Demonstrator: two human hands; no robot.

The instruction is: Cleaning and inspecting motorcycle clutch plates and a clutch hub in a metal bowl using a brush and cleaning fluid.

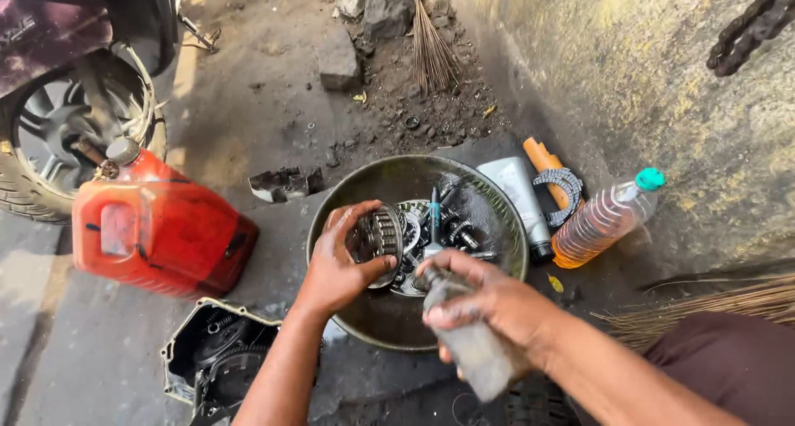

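Note:
My left hand (pixel 335 264) grips a round toothed metal clutch part (pixel 378 237) and holds it on edge over a wide metal basin (pixel 497 215). My right hand (pixel 489 298) is closed around a grimy small bottle (pixel 472 343), tilted with its neck toward that part. Inside the basin lie several oily gears (pixel 460 231), a round plate and a dark-handled screwdriver (pixel 435 215).
A red plastic jerrycan (pixel 157 227) lies left of the basin, beside a motorcycle wheel (pixel 58 136). A black engine cover (pixel 211 356) sits at lower left. Right of the basin are a bottle of amber liquid (pixel 600 221), a grey tube (pixel 523 198) and an orange object (pixel 544 159). A wall rises on the right.

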